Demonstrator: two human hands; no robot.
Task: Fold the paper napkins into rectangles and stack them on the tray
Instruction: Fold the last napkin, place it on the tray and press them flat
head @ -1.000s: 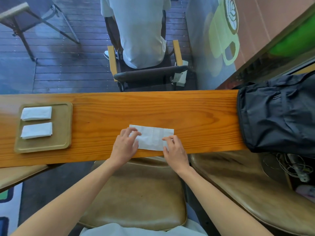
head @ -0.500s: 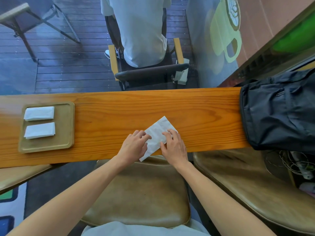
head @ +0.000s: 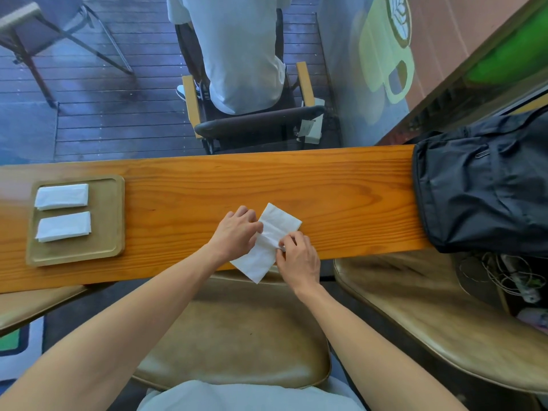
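Observation:
A white paper napkin lies slanted on the wooden counter, its near corner hanging over the front edge. My left hand rests on the napkin's left edge with fingers curled. At the right edge, my right hand pinches the napkin between thumb and fingers. Far left on the counter stands a tan tray carrying two folded white napkins, one behind and one in front, side by side.
A black backpack covers the counter's right end. Tan seats sit below the counter: mine and one to the right. Beyond the glass, a person sits in a chair with their back to me.
The napkin has turned from lying flat along the counter to a steep slant, sliding toward the front edge. Both hands shifted with it; my right hand now pinches its right edge.

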